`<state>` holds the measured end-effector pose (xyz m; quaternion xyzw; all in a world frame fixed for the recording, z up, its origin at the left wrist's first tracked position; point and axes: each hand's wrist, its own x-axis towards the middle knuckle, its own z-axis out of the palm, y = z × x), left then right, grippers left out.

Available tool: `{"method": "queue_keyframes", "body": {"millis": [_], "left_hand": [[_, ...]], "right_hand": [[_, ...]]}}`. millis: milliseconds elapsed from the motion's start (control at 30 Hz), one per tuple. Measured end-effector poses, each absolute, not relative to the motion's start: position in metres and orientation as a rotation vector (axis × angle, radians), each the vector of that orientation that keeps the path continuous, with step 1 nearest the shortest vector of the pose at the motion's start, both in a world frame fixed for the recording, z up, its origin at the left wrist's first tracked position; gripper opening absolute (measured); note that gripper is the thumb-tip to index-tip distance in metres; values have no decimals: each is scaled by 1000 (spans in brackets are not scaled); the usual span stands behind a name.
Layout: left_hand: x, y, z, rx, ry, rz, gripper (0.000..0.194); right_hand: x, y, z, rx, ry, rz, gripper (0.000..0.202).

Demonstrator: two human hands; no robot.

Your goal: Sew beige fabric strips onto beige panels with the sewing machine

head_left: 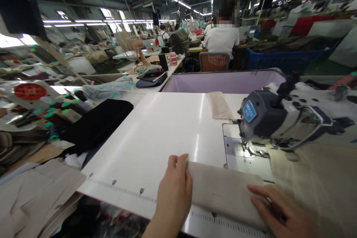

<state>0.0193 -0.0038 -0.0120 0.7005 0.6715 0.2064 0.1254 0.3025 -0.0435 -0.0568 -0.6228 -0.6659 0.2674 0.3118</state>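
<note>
A beige fabric piece [220,186] lies folded on the white sewing table, over part of its printed ruler edge. My left hand [177,182] is closed at its left end, with thumb and finger pinching the upper corner. At the right end, my right hand [281,208] rests with fingers stretched out and apart, their tips touching the cloth. Just beyond the fabric stands a sewing machine [262,115] with a blue label; its presser foot [255,151] is over the metal plate. Another beige piece [219,105] lies behind the needle area.
Stacked beige pieces [36,197] lie at lower left, near black cloth [103,122] and several thread cones [52,119]. A lilac-lined bin [223,81] stands behind the white tabletop [156,130]. Farther back, a person in a white shirt [221,39] sits beside a blue crate [279,59].
</note>
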Motion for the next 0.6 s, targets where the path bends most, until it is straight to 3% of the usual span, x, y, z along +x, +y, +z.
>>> {"method": "queue_keyframes", "body": {"millis": [267,600], "left_hand": [[7,7,-20,2675,1379,658,38],[7,6,-14,2756,1434,559,50]], "right_hand": [[285,-43,-36,-1710,-1583,839,28],[279,-36,-20,-1791,-1527,959,29]]}}
